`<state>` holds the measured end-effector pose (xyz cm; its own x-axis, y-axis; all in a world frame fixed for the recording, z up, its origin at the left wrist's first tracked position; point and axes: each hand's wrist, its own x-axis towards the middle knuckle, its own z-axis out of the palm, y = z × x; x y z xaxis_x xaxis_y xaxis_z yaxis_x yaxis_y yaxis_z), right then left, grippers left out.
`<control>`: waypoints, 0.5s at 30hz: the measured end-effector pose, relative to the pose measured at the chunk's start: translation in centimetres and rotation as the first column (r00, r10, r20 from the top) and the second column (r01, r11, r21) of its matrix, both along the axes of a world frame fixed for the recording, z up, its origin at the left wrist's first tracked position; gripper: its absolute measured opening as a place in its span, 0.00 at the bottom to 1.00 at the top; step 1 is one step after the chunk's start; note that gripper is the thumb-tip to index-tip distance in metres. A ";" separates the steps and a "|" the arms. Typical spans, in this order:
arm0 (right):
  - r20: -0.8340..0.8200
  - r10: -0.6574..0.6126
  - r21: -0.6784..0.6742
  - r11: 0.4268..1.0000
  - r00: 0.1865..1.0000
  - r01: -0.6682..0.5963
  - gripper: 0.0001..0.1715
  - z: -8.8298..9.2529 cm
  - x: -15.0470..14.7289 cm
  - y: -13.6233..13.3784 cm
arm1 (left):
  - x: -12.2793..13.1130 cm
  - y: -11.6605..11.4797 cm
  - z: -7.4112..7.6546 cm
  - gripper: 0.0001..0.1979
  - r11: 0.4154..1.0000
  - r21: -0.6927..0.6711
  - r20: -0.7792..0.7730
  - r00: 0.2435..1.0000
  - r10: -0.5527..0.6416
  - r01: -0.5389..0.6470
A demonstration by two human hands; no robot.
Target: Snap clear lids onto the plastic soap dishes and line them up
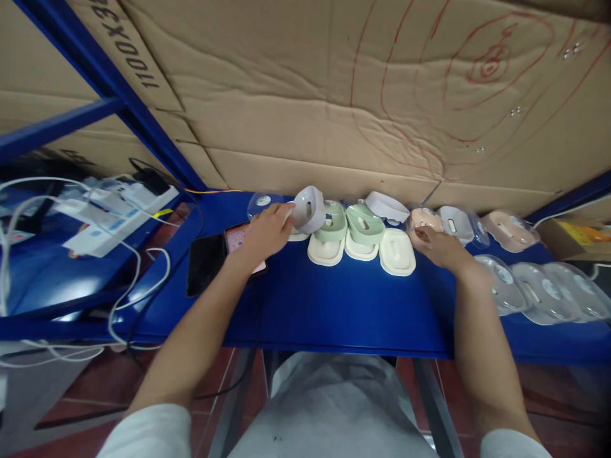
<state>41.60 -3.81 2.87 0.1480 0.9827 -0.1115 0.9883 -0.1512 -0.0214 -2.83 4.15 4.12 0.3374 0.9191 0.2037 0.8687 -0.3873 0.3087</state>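
Observation:
My left hand [268,230] grips the rim of a pale grey oval soap dish [309,213], which is tilted up with a slot showing in its middle. My right hand [442,247] has its fingers closed on a peach soap dish [424,218], which they partly cover. Between the hands, two light green soap dishes [365,224] sit on cream bases. A cream base [398,251] lies bare beside them, with a white dish [386,207] tilted behind it. Clear lids [501,283] with round stickers lie in a row at the right.
Two phones [206,264] lie by my left forearm. White cables and a power strip [112,219] crowd the left side. Cardboard [286,83] walls the back of the blue table [334,312]. More dishes [510,229] and a small carton [563,238] stand at the right.

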 end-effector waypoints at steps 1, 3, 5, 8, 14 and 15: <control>-0.004 0.001 0.003 1.000 1.000 -0.001 0.28 0.0 0.0 0.0 | -1.1 0.3 0.6 0.24 1.000 -0.021 -0.009 1.000 -0.021 0.021; -0.011 0.006 0.012 1.000 1.000 -0.006 0.28 0.0 0.2 0.1 | -3.6 0.8 1.7 0.27 0.996 -0.076 -0.045 0.997 -0.055 0.052; -0.018 0.020 0.023 1.000 1.000 -0.020 0.27 -0.1 0.4 0.2 | -5.8 0.8 2.2 0.36 0.992 -0.127 -0.117 0.993 -0.025 0.010; -0.023 0.044 0.037 0.998 0.999 -0.043 0.26 -0.3 1.0 0.3 | -8.0 0.1 1.7 0.51 0.980 -0.197 -0.238 0.971 -0.014 -0.034; -0.023 0.126 0.082 0.989 0.992 -0.124 0.28 -1.1 2.2 -0.3 | -9.5 -1.1 -0.5 0.67 0.931 -0.349 -0.352 0.936 -0.023 -0.109; -0.024 0.138 0.091 0.987 0.990 -0.135 0.28 -1.2 2.3 -0.5 | -9.7 -0.9 -0.6 0.68 0.927 -0.358 -0.350 0.936 -0.021 -0.113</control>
<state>43.93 -4.28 1.70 0.0099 0.9996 -0.0247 0.9982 -0.0113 -0.0591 -12.53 3.27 3.50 0.2794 0.9213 -0.2705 0.9599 -0.2612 0.1017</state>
